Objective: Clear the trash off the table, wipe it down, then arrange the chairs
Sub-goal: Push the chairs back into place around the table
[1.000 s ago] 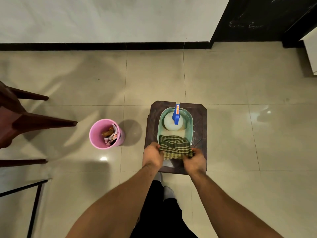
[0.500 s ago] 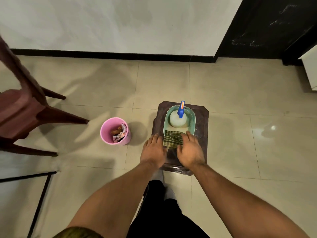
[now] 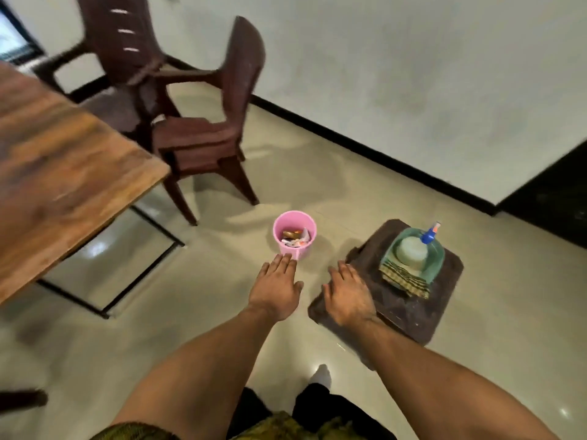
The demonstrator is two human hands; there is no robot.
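Hands out front, both empty: left hand (image 3: 276, 289) hovers flat above the floor, fingers straight and close together, tips just short of the pink bin (image 3: 301, 250), while right hand (image 3: 347, 293) hangs over the near corner of the dark stool (image 3: 409, 315), fingers straight and slightly spread. Trash (image 3: 295, 239) sits inside the bin, and the checked cloth (image 3: 405, 279) lies folded in the green basket (image 3: 440, 258) on the stool, beside the spray bottle (image 3: 411, 253). Wooden surface (image 3: 63, 173) stands at left, with dark chairs (image 3: 197, 134) bunched beyond its corner.
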